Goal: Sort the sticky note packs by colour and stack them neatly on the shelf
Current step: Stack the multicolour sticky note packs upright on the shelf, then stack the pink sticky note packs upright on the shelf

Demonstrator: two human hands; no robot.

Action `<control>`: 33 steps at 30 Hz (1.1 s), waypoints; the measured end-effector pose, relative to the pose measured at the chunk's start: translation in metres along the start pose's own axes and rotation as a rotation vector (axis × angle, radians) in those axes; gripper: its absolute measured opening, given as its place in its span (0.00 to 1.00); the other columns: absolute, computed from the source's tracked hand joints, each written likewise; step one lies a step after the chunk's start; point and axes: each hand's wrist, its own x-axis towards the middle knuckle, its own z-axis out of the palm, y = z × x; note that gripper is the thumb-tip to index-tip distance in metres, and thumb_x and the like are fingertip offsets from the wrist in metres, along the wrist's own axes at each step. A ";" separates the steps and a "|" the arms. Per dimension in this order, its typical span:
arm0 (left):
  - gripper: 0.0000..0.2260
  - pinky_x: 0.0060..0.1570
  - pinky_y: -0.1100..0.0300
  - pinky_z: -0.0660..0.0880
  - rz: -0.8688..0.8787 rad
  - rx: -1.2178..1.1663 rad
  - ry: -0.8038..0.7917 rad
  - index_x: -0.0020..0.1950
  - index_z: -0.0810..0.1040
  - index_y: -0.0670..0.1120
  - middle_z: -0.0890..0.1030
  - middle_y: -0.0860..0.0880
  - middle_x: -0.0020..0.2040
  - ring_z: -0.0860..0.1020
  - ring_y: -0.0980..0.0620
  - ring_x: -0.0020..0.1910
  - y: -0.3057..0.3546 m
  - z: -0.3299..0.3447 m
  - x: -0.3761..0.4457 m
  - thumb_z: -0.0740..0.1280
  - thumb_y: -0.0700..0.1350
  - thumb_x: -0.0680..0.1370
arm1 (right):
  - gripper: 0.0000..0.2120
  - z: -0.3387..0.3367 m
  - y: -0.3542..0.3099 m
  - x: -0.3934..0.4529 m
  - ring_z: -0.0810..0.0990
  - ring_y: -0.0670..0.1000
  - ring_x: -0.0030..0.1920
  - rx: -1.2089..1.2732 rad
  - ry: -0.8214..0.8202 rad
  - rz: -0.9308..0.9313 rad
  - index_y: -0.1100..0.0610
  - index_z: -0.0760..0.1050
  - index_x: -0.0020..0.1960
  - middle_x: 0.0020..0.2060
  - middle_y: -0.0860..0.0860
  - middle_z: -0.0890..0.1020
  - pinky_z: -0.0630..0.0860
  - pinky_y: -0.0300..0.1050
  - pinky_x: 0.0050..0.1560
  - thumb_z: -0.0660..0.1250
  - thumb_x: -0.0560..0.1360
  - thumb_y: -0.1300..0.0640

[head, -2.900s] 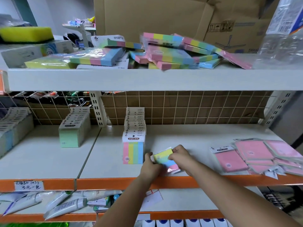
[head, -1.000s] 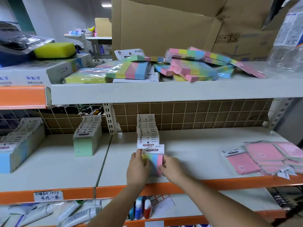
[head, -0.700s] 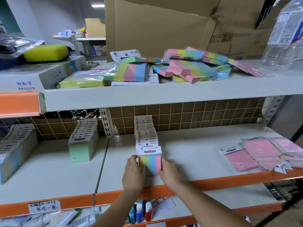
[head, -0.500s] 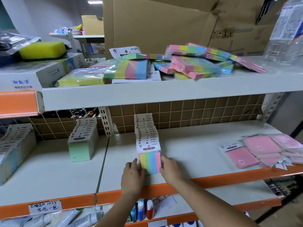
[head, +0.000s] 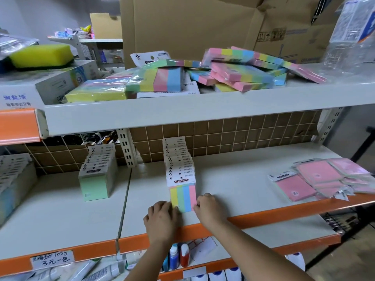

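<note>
1. Store shelving fills the view: a white middle shelf [head: 233,179] with an orange front edge, backed by a brown grid panel [head: 243,134].
2. At the front of a row of upright striped packs [head: 178,161] on that shelf stands the front striped pack [head: 183,197], upright, its yellow, green, blue and pink bands facing the camera.
3. The left hand [head: 160,218] sits at this pack's lower left edge, fingers curled, their tips touching its side.
4. The right hand [head: 209,207] sits at the pack's lower right edge, fingers bent against the pink band; the pack is pressed between the two hands while it rests on the shelf.
5. Left of the striped row, beyond the shelf divider, stands a row of green packs [head: 97,179], also upright.
6. Further left of the striped row, at the frame edge, is a row of blue packs [head: 12,187].
7. Right of the striped row, well apart from it, pink packs [head: 316,177] lie flat in a loose overlapping heap.
8. Above the striped row, on the upper shelf [head: 203,110], a jumbled pile of striped packs [head: 233,69] lies flat and tilted.
9. Behind that pile stands a large cardboard box [head: 203,27]; left of the pile a yellow sponge [head: 40,55] rests on a white carton [head: 40,86].
</note>
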 end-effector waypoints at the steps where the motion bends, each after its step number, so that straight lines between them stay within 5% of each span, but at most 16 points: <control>1: 0.16 0.62 0.56 0.62 -0.001 0.001 0.002 0.66 0.72 0.54 0.71 0.54 0.66 0.65 0.53 0.65 0.000 0.000 0.000 0.55 0.55 0.82 | 0.13 0.000 0.000 0.000 0.78 0.55 0.54 0.005 -0.001 0.007 0.58 0.78 0.57 0.54 0.55 0.77 0.68 0.41 0.44 0.60 0.80 0.52; 10: 0.22 0.63 0.55 0.63 0.000 0.034 0.008 0.66 0.70 0.53 0.71 0.54 0.65 0.66 0.52 0.64 0.002 0.002 -0.001 0.62 0.60 0.76 | 0.12 -0.007 -0.003 -0.001 0.79 0.56 0.51 0.080 -0.018 0.055 0.59 0.79 0.51 0.52 0.55 0.78 0.66 0.40 0.41 0.63 0.78 0.52; 14: 0.27 0.61 0.52 0.64 -0.031 -0.004 0.055 0.66 0.68 0.51 0.73 0.51 0.63 0.67 0.49 0.63 0.004 0.004 -0.002 0.65 0.61 0.71 | 0.13 -0.011 -0.001 -0.005 0.73 0.55 0.43 0.066 -0.057 0.067 0.55 0.69 0.34 0.47 0.57 0.78 0.63 0.40 0.32 0.62 0.77 0.55; 17: 0.36 0.64 0.50 0.63 -0.050 -0.033 0.063 0.72 0.62 0.48 0.72 0.49 0.66 0.67 0.47 0.66 0.006 0.005 -0.003 0.66 0.64 0.69 | 0.02 -0.014 0.001 -0.007 0.78 0.57 0.52 0.135 -0.068 0.077 0.56 0.74 0.46 0.50 0.55 0.80 0.70 0.41 0.40 0.63 0.75 0.58; 20: 0.40 0.65 0.50 0.62 -0.051 -0.035 0.065 0.74 0.60 0.47 0.71 0.48 0.67 0.66 0.47 0.67 0.009 0.003 -0.005 0.65 0.65 0.69 | 0.15 -0.015 0.005 -0.008 0.78 0.56 0.58 0.207 -0.062 0.079 0.59 0.72 0.61 0.55 0.54 0.80 0.74 0.44 0.53 0.63 0.74 0.60; 28: 0.42 0.68 0.45 0.60 -0.070 -0.012 0.088 0.76 0.56 0.44 0.65 0.43 0.72 0.63 0.43 0.71 0.018 -0.002 -0.004 0.68 0.63 0.71 | 0.18 -0.027 0.029 -0.004 0.78 0.52 0.57 0.357 -0.155 -0.022 0.58 0.71 0.65 0.55 0.52 0.82 0.71 0.37 0.49 0.62 0.76 0.60; 33: 0.42 0.64 0.42 0.64 -0.114 -0.030 0.261 0.73 0.63 0.38 0.67 0.38 0.70 0.65 0.37 0.68 0.051 0.004 -0.014 0.60 0.64 0.67 | 0.18 -0.037 0.056 0.000 0.76 0.51 0.45 0.487 -0.173 -0.062 0.61 0.70 0.65 0.38 0.47 0.77 0.75 0.45 0.50 0.64 0.75 0.63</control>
